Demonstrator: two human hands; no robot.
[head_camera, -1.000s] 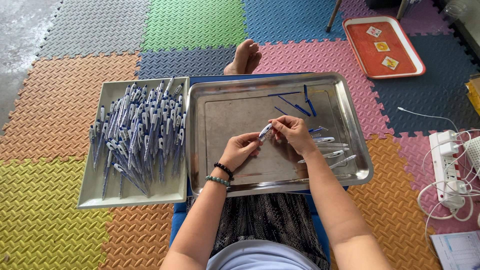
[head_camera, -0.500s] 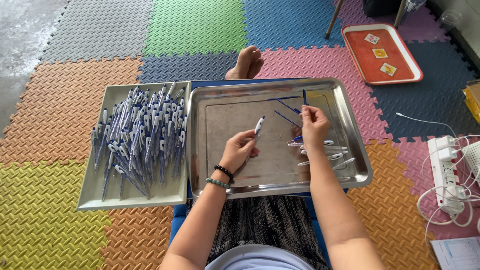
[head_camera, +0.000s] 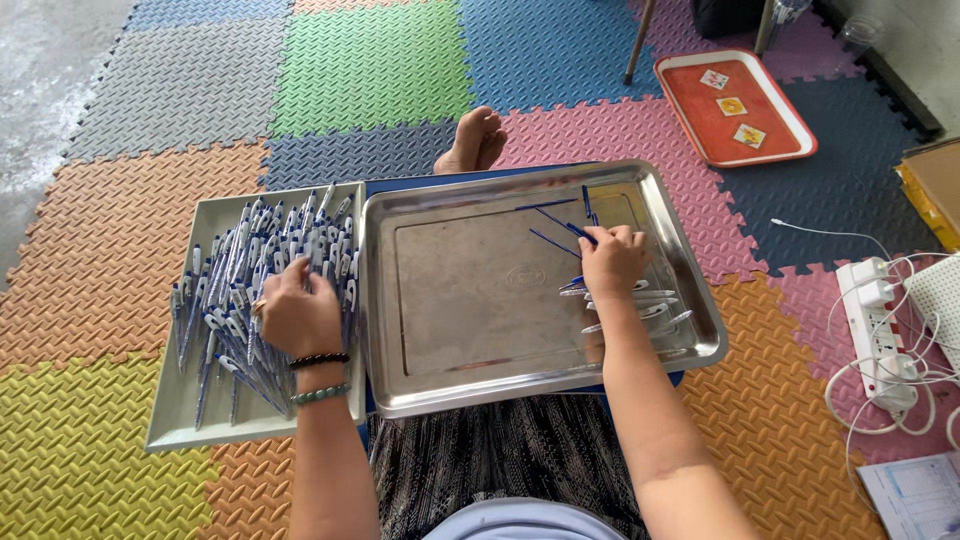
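Since half a second ago the left hand (head_camera: 298, 318) has left the middle of the steel tray (head_camera: 470, 375) and gone over to the pile of white-and-blue pens (head_camera: 250, 275) in the pale plastic tray (head_camera: 175, 425), where it now lies palm down on the heap with fingers curled; whether it still grips the pen it carried or has let it go cannot be told from above. The right hand (head_camera: 612, 262) has stayed near the steel tray's far right part, its fingers bent down onto the thin blue refills (head_camera: 553, 210), seemingly pinching one, with a few clear pen barrels (head_camera: 640, 310) lying just beneath its wrist. By the look of it, one finished pen is being laid among the others while the next refill is picked up. The next move would call for a barrel to meet that refill, with both hands brought together over the steel tray. Coloured foam mats (head_camera: 370, 65) cover the floor, and an orange tray (head_camera: 735, 150) lies well apart.
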